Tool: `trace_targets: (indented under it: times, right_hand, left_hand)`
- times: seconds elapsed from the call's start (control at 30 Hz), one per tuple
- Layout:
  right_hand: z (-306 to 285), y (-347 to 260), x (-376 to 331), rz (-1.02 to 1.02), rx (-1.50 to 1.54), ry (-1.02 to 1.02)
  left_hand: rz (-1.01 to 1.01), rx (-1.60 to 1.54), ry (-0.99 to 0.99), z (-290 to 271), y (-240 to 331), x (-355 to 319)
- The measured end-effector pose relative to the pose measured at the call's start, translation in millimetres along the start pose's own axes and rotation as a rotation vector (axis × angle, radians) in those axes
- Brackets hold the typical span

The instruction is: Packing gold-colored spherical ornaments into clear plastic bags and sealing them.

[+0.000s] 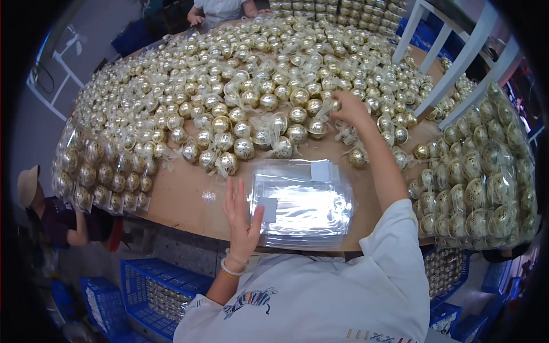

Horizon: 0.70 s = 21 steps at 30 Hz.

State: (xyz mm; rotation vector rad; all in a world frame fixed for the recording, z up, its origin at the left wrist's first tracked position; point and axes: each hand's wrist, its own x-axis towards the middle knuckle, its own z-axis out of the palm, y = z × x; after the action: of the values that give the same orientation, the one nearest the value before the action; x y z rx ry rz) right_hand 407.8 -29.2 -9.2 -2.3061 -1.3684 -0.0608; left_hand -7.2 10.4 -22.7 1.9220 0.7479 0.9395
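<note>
Most of the desk was still heaped with loose gold balls; packed sheets lay only at its edges. The right hand pinched one ball; the left hand, fingers spread, hovered by the clear bags.

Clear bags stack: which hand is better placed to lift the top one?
Left, probably. The left hand hovers open at the edge of the clear bags stack, while the right hand is stretched far out among the gold balls.
</note>
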Motion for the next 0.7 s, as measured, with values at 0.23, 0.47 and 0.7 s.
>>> trace_targets:
  times: [0.23,0.47,0.7]
  right_hand:
    - [-45.1,-53.4,-165.1,0.250,1.551,0.289]
    - [-43.8,-85.9,-261.2,0.539,1.414,0.351]
    - [-71.5,-99.2,-253.0,0.467,0.977,-0.256]
  left_hand:
    - [0.365,0.506,-0.697,-12.9,11.5,34.9]
    - [0.417,0.416,-0.651,3.7,16.3,25.0]
    - [0.310,0.339,-0.668,-4.5,12.4,21.4]
